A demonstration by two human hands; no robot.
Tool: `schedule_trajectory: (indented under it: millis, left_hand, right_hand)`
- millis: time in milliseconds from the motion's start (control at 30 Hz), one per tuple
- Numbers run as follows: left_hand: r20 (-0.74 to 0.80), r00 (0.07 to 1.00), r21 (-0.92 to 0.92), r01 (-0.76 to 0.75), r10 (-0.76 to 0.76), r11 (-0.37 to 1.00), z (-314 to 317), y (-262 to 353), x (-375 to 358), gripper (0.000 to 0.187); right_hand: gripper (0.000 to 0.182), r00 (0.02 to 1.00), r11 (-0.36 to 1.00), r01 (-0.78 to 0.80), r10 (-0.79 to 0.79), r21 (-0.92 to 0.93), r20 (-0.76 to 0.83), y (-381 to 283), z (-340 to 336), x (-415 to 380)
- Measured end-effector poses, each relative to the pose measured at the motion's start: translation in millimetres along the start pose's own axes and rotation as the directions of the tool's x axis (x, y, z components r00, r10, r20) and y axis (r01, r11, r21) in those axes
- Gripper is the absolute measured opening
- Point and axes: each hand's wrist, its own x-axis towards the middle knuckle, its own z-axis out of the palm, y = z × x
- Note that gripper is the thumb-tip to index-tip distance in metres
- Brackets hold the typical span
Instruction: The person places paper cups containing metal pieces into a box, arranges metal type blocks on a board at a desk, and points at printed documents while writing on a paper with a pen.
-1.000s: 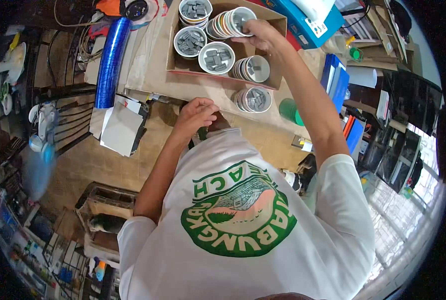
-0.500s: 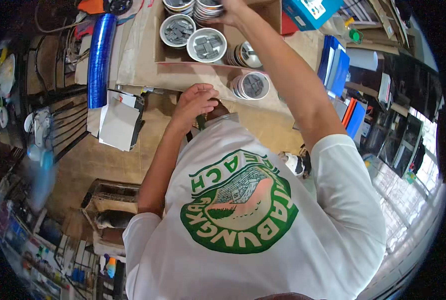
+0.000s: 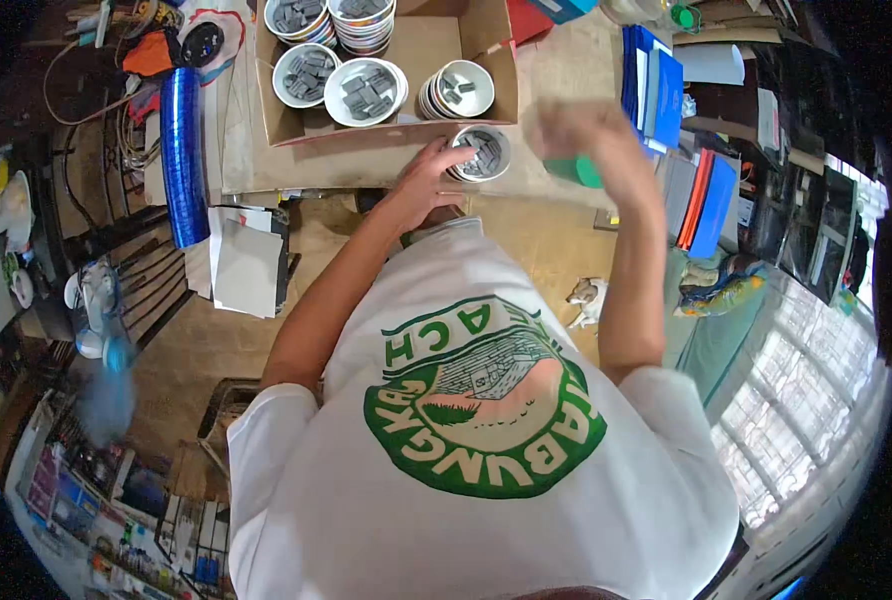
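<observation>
My left hand (image 3: 431, 180) is at the table's front edge, its fingers against the left side and rim of a stack of white cups (image 3: 488, 154); small grey pieces lie in the top cup. My right hand (image 3: 594, 145) is smeared by motion, over the table to the right of that stack. Just below its fingers shows a green object (image 3: 578, 172); whether the hand touches it is unclear. Behind, a cardboard box (image 3: 436, 38) holds several stacked cups with grey pieces. Its front right stack (image 3: 466, 90) has only a few pieces in the top cup.
A shiny blue roll (image 3: 181, 155) stands at the table's left, near white papers (image 3: 246, 262). Blue folders (image 3: 656, 90) and more folders (image 3: 708, 205) are on the right. A small white and brown animal (image 3: 587, 300) is on the floor below the table.
My left hand has gone right, onto the near cup stack. My right hand has left the box and come down to the right. The green object now shows, and the view has shifted.
</observation>
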Motion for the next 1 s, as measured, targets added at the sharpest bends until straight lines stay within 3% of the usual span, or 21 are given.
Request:
schedule_trajectory:
  millis: [67,100,133,167,233,333,400,500,533,600,667,733,767,833,900,933,1000]
  left_hand:
    - [0.016,1.000,0.003,0.006,-0.006,1.000,-4,3,8,0.057]
    - [0.034,0.999,-0.005,0.014,-0.014,1.000,-7,3,12,0.057]
    - [0.056,0.998,-0.008,0.017,-0.016,1.000,-8,3,14,0.056]
    - [0.073,0.997,-0.015,0.027,-0.026,1.000,-10,1,17,0.056]
    - [0.049,0.999,0.019,-0.009,0.008,1.000,-11,-5,23,0.058]
    - [0.013,0.994,0.092,-0.106,0.105,0.990,-9,-13,29,0.062]
    - [0.060,0.991,0.199,-0.133,0.124,0.971,-3,-14,26,0.064]
    - [0.172,0.968,0.456,-0.245,0.186,0.856,9,-12,9,0.073]
    - [0.173,0.967,0.453,-0.248,0.188,0.857,18,-9,-2,0.073]
    - [0.139,0.955,0.619,-0.290,0.261,0.730,55,5,-38,0.077]
    - [0.125,0.931,0.760,-0.312,0.342,0.571,89,30,-65,0.082]
    - [0.171,0.902,0.714,-0.391,0.397,0.581,107,61,-80,0.084]
    - [0.210,0.875,0.667,-0.454,0.435,0.591,115,74,-89,0.086]
    - [0.282,0.813,0.564,-0.570,0.509,0.597,122,90,-103,0.090]
    - [0.275,0.698,0.593,-0.664,0.661,0.455,114,112,-85,0.077]
    - [0.277,0.694,0.595,-0.667,0.664,0.449,108,128,-71,0.077]
    - [0.235,0.718,0.525,-0.661,0.656,0.536,95,162,-44,0.062]
  right_hand:
    - [0.031,0.955,0.962,-0.274,0.274,0.019,-0.112,51,27,-9]
    - [0.031,0.956,0.963,-0.269,0.271,0.030,-0.115,77,41,-3]
    - [0.031,0.950,0.891,-0.282,0.311,0.357,-0.025,102,59,4]
    - [0.036,0.943,0.709,-0.297,0.321,0.640,0.082,124,76,14]
    - [0.047,0.974,0.735,-0.220,0.208,0.641,0.095,156,103,37]
    - [0.046,0.985,0.605,-0.151,0.161,0.782,0.065,193,125,55]
    - [0.041,0.985,0.652,-0.118,0.173,0.749,0.005,202,128,44]
    - [0.033,0.973,0.614,-0.074,0.218,0.785,-0.079,174,120,1]
    - [0.030,0.961,0.624,-0.109,0.266,0.774,-0.079,161,114,-19]
    - [0.025,0.947,0.688,-0.153,0.308,0.709,-0.095,126,97,-60]
    - [0.048,0.940,0.807,-0.062,0.245,0.587,-0.237,86,85,-83]
    - [0.063,0.928,0.833,0.112,0.108,0.542,-0.357,41,79,-89]
    - [0.063,0.929,0.834,0.116,0.102,0.540,-0.356,25,76,-87]
    - [0.074,0.921,0.786,0.319,-0.125,0.529,-0.370,-4,70,-74]
    - [0.074,0.906,0.801,0.331,-0.121,0.499,-0.406,-22,67,-47]
    - [0.061,0.885,0.799,0.389,-0.185,0.459,-0.428,-27,66,-25]
    - [0.045,0.918,0.712,0.341,-0.114,0.614,-0.379,-21,66,34]
